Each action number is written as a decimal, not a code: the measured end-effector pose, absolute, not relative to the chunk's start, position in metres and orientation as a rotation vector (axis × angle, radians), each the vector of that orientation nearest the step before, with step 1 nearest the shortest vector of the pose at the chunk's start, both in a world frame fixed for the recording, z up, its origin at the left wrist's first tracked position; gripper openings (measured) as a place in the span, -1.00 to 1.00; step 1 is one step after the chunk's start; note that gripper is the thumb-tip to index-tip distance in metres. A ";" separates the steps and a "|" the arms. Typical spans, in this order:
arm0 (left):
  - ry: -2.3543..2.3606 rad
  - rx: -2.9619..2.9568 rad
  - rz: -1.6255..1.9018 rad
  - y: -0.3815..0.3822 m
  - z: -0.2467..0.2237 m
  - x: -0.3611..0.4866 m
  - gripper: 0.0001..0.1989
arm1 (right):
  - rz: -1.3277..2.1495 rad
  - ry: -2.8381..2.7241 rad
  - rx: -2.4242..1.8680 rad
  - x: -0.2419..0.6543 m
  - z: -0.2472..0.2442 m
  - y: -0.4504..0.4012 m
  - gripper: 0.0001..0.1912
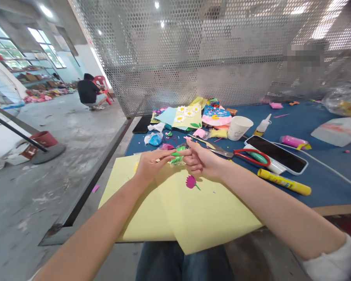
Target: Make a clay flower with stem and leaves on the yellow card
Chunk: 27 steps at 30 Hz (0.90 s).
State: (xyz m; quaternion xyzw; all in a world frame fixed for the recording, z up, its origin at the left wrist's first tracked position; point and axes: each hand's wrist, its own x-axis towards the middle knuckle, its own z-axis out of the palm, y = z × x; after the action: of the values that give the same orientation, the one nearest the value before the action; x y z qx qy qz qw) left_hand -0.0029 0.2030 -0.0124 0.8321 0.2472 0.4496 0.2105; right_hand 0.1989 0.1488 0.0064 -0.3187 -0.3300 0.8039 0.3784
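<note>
Above the yellow paper (140,218), my left hand (151,163) pinches a small, narrow piece of green modelling clay (176,154) between thumb and fingers. My right hand (203,159) is closed at the clay's other end, its thumb raised and its index finger reaching to the piece. Just below the right hand, a magenta clay flower (190,182) with a green stem lies flat on the paper. Behind the fingers sits a bag of bright green clay (178,160), partly hidden. The scissors (251,156) with red handles lie open beyond my right wrist.
Right of my hands are a yellow glue stick (283,182), a phone (277,153), a paper cup (240,128) and a glue bottle (263,125). Daisy-decorated cards (188,116) and a blue clay bag (155,139) lie behind. A perforated metal screen (193,58) backs the table. A person (89,91) crouches far left.
</note>
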 end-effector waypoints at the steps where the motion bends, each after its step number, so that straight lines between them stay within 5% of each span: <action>1: 0.683 2.286 1.237 0.203 -0.013 -0.002 -0.72 | 2.057 -0.849 -0.818 0.199 0.006 0.149 -0.50; 5: 0.632 2.255 1.182 0.200 -0.015 0.001 -0.47 | 2.081 -0.877 -0.834 0.200 0.006 0.148 -0.48; 11: 0.598 2.319 1.181 0.195 -0.014 0.006 -0.77 | 2.153 -0.913 -0.838 0.202 0.004 0.147 -0.47; 19: 0.627 2.363 1.202 0.192 -0.015 0.005 -0.77 | 2.168 -0.873 -0.852 0.202 0.003 0.148 -0.48; 27: 0.632 2.336 1.163 0.191 -0.015 0.003 -0.46 | 2.181 -0.837 -0.881 0.201 0.003 0.146 -0.50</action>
State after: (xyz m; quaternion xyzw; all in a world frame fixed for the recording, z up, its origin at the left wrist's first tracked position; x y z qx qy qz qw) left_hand 0.0035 0.1905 -0.0155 0.8475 0.2294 0.4219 0.2261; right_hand 0.2012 0.1465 0.0028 -0.3348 -0.3181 0.8285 0.3169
